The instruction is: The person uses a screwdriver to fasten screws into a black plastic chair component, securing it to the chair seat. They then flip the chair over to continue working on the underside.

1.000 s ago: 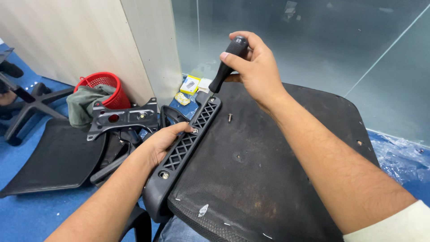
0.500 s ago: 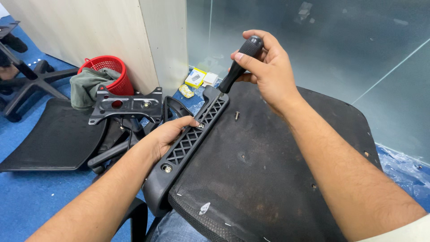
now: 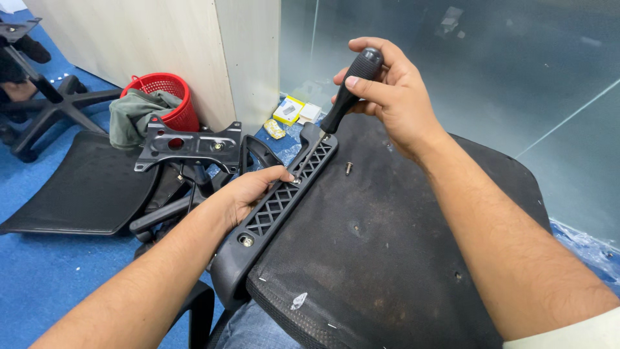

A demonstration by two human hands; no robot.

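Observation:
An upturned black chair seat [image 3: 387,252] lies across my lap. A black plastic lattice bracket [image 3: 278,203] runs along its left edge, with a screw [image 3: 246,241] in its near end. My left hand [image 3: 248,190] rests on the bracket, fingertips at a screw by the screwdriver tip. My right hand [image 3: 387,90] grips the black handle of a screwdriver [image 3: 345,100], whose shaft slants down to the bracket. A loose screw [image 3: 349,168] lies on the seat underside beside it.
On the blue floor to the left lie a black mesh chair back [image 3: 77,187] and a black metal seat mechanism plate [image 3: 190,145]. A red basket [image 3: 165,97] with a green cloth stands by a beige cabinet. Small yellow and white boxes [image 3: 290,110] sit near the glass wall.
My right hand has lifted a little and tilted the screwdriver more upright, with its tip staying at the bracket. The left hand stays on the bracket. The view has shifted slightly.

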